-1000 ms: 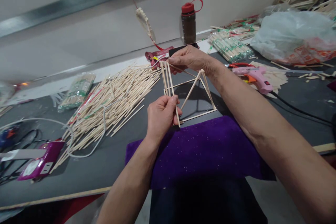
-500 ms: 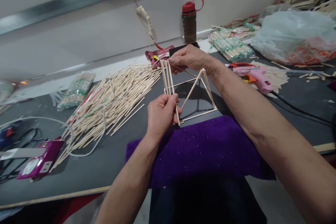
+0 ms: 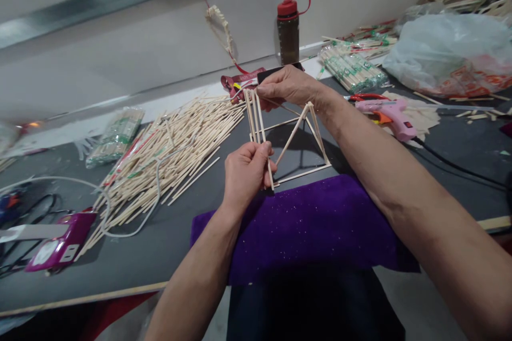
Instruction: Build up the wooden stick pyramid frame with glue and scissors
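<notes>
Both my hands are on a frame of thin wooden sticks (image 3: 295,134) with a pointed peak at its right, standing on the grey table. My left hand (image 3: 246,171) is closed, its thumb and fingers pinching the lower part of a slanting wooden stick (image 3: 261,123) at the frame's left side. At the upper end of that stick, my right hand (image 3: 285,87) pinches with thumb and fingers, where several stick ends meet. Its fingertips are partly hidden. A purple cloth (image 3: 308,234) lies in front of the frame, at the table's edge.
Loose sticks (image 3: 180,144) are heaped to the left, with a white cable across them. A magenta device (image 3: 64,240) lies further left. On the right are a pink glue gun (image 3: 394,114), a stick pack (image 3: 354,68) and a plastic bag (image 3: 448,53). A bottle (image 3: 288,34) stands behind.
Almost nothing differs. Both hands keep their grip on the stick and frame, and the view has shifted very slightly.
</notes>
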Motion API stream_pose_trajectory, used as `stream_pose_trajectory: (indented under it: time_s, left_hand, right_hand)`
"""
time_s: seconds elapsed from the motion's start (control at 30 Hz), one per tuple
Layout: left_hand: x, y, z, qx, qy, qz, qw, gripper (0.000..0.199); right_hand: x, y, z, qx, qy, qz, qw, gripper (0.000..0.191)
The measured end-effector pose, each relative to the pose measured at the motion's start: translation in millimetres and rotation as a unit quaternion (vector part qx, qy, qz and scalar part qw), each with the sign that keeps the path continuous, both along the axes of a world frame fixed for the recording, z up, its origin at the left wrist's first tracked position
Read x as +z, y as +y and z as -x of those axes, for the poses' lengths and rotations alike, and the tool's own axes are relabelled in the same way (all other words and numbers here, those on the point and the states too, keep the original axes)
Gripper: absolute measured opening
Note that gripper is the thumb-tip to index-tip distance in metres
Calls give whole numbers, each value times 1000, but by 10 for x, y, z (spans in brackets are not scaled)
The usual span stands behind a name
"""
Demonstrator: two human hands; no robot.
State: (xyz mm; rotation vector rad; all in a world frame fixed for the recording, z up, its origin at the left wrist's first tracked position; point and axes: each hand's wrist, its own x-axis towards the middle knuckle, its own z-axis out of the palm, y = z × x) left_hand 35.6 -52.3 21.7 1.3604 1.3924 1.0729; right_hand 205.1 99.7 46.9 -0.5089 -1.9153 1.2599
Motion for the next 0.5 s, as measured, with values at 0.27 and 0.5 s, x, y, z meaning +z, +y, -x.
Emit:
stream_pose_trajectory:
  time_s: [0.27,0.5]
  left_hand:
    - [-8,3,-3,-1,-5,0,1000,31]
    - [-13,1,-3,3,-5,-1,1000,30]
  right_hand:
    - [35,-81,18,-27,-2,13,1000,46]
    - [42,-94,31,-43,-7,24,999,44]
